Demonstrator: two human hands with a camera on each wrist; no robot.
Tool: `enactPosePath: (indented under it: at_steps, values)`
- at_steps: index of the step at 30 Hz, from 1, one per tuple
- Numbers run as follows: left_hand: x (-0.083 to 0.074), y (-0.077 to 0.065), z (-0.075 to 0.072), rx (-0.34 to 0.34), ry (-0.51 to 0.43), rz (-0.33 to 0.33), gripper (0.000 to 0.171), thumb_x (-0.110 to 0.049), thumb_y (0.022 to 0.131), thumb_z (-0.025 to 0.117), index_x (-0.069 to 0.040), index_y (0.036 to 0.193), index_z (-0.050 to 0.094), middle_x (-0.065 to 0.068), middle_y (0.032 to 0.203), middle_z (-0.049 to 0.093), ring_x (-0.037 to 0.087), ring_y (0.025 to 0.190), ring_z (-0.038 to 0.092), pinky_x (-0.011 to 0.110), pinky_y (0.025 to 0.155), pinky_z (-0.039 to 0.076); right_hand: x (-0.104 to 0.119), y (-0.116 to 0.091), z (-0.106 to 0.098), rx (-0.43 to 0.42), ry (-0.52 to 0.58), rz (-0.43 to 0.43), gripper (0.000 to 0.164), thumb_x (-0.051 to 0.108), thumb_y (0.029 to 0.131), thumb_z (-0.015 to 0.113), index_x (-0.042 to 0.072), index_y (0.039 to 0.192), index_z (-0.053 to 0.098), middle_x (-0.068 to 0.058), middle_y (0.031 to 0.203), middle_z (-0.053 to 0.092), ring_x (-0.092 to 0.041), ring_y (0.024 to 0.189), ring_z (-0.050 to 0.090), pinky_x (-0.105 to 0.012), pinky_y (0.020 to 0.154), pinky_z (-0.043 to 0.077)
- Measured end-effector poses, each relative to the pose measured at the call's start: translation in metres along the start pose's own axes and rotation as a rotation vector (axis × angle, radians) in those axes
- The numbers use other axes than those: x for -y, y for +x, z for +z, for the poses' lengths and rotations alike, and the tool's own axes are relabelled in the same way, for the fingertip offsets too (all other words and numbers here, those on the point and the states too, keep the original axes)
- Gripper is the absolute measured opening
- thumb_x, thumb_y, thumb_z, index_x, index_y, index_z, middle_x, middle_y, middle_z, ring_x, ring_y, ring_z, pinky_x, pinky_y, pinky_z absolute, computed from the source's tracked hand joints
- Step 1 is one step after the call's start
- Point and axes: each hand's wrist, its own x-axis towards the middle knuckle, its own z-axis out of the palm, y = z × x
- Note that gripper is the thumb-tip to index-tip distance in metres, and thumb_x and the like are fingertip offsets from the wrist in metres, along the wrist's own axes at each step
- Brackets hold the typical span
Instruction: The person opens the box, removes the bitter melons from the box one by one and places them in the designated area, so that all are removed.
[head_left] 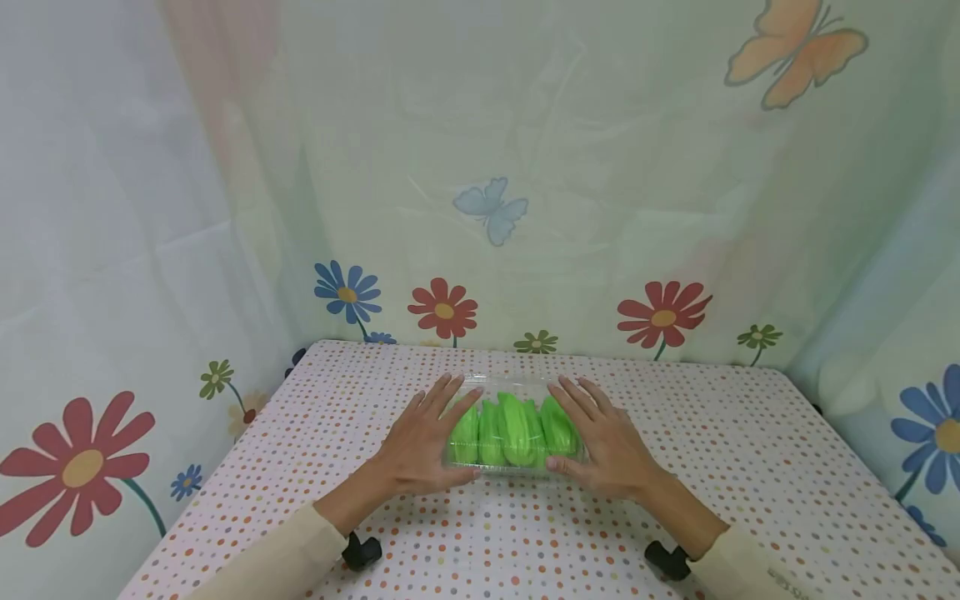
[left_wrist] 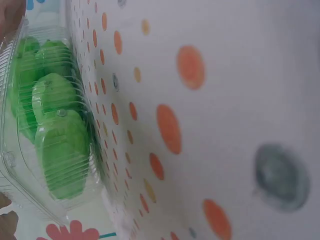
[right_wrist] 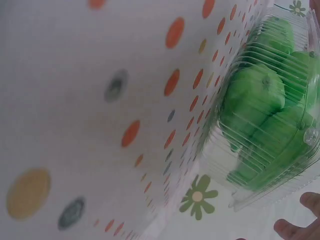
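A clear plastic clamshell box sits on the dotted table, its lid down. Inside lie several bright green, ribbed, elongated pieces that look like fruit or vegetables; their exact kind cannot be told. At the box's left end is my left hand, fingers straight and spread, thumb by the front edge. My right hand mirrors it at the right end, its thumb over the front right corner. The left wrist view shows the ridged box wall close up. In the right wrist view, fingertips show beside the box.
A white tablecloth with coloured dots covers the table. Fabric walls printed with flowers and butterflies stand behind and at both sides. Dark wrist mounts show under both forearms.
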Motion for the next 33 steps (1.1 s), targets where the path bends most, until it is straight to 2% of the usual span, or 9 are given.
enactPosePath:
  at_steps: [4, 6, 9, 12, 15, 17, 19, 26, 33]
  values:
    - [0.001, -0.004, 0.001, 0.013, -0.045, -0.057, 0.109, -0.072, 0.079, 0.064, -0.032, 0.165, 0.011, 0.009, 0.169, 0.018, 0.039, 0.154, 0.020, 0.063, 0.116, 0.030, 0.003, -0.001, 0.003, -0.003, 0.088, 0.058, 0.098, 0.051, 0.083, 0.074, 0.010, 0.160, 0.030, -0.017, 0.163, 0.032, -0.047, 0.145, 0.031, -0.076, 0.097, 0.041]
    - [0.002, -0.006, 0.002, 0.009, -0.104, -0.100, 0.108, -0.068, 0.080, 0.066, -0.029, 0.165, 0.011, 0.011, 0.169, 0.016, 0.043, 0.150, 0.026, 0.063, 0.113, 0.036, 0.005, -0.001, 0.004, 0.004, 0.133, 0.093, 0.098, 0.049, 0.084, 0.075, 0.008, 0.160, 0.029, -0.019, 0.162, 0.032, -0.047, 0.145, 0.030, -0.076, 0.102, 0.037]
    - [0.004, -0.008, 0.003, -0.007, -0.243, -0.188, 0.103, -0.061, 0.086, 0.067, -0.028, 0.165, 0.009, 0.011, 0.170, 0.011, 0.048, 0.136, 0.047, 0.065, 0.096, 0.049, 0.005, -0.002, 0.006, 0.017, 0.205, 0.154, 0.097, 0.044, 0.086, 0.076, 0.005, 0.160, 0.027, -0.021, 0.162, 0.032, -0.048, 0.145, 0.030, -0.075, 0.106, 0.033]
    - [0.008, -0.009, 0.005, -0.027, -0.387, -0.279, 0.099, -0.058, 0.091, 0.063, -0.030, 0.165, 0.004, 0.010, 0.170, 0.007, 0.049, 0.126, 0.055, 0.068, 0.086, 0.051, 0.004, -0.001, 0.009, 0.025, 0.270, 0.207, 0.096, 0.040, 0.087, 0.077, 0.003, 0.159, 0.025, -0.025, 0.161, 0.030, -0.051, 0.145, 0.029, -0.076, 0.107, 0.030]
    - [0.010, -0.012, 0.006, -0.024, -0.482, -0.341, 0.101, -0.063, 0.089, 0.059, -0.032, 0.164, -0.001, 0.013, 0.170, 0.007, 0.051, 0.135, 0.045, 0.076, 0.093, 0.043, 0.003, -0.001, 0.010, 0.039, 0.340, 0.248, 0.096, 0.038, 0.088, 0.076, 0.000, 0.159, 0.023, -0.028, 0.161, 0.028, -0.055, 0.145, 0.026, -0.078, 0.107, 0.027]
    - [0.012, -0.013, 0.005, -0.011, -0.537, -0.360, 0.105, -0.064, 0.088, 0.060, -0.031, 0.164, -0.004, 0.016, 0.169, 0.009, 0.049, 0.145, 0.033, 0.077, 0.101, 0.037, 0.002, -0.001, 0.009, 0.056, 0.398, 0.282, 0.095, 0.037, 0.089, 0.074, -0.001, 0.159, 0.021, -0.029, 0.162, 0.026, -0.056, 0.145, 0.024, -0.080, 0.107, 0.025]
    - [0.013, -0.014, 0.005, 0.010, -0.605, -0.370, 0.110, -0.062, 0.086, 0.065, -0.029, 0.164, -0.005, 0.020, 0.168, 0.013, 0.047, 0.148, 0.027, 0.076, 0.106, 0.032, 0.003, -0.002, 0.007, 0.087, 0.477, 0.338, 0.095, 0.037, 0.092, 0.072, -0.001, 0.160, 0.018, -0.030, 0.162, 0.022, -0.057, 0.145, 0.023, -0.080, 0.107, 0.024]
    - [0.018, -0.017, 0.007, 0.080, -0.836, -0.445, 0.122, -0.047, 0.079, 0.081, -0.017, 0.165, -0.001, 0.027, 0.159, 0.032, 0.050, 0.145, 0.031, 0.069, 0.113, 0.030, 0.003, -0.004, 0.004, 0.188, 0.729, 0.579, 0.097, 0.036, 0.096, 0.068, 0.003, 0.163, 0.005, -0.029, 0.164, 0.014, -0.055, 0.143, 0.028, -0.074, 0.105, 0.035]
    - [0.024, -0.018, 0.013, 0.075, -1.120, -0.478, 0.123, -0.031, 0.081, 0.085, -0.011, 0.164, -0.003, 0.030, 0.159, 0.023, 0.046, 0.152, 0.019, 0.053, 0.122, 0.023, 0.005, -0.003, 0.005, 0.199, 0.894, 0.674, 0.099, 0.035, 0.096, 0.067, 0.007, 0.163, 0.000, -0.025, 0.168, 0.004, -0.053, 0.147, 0.022, -0.068, 0.111, 0.033]
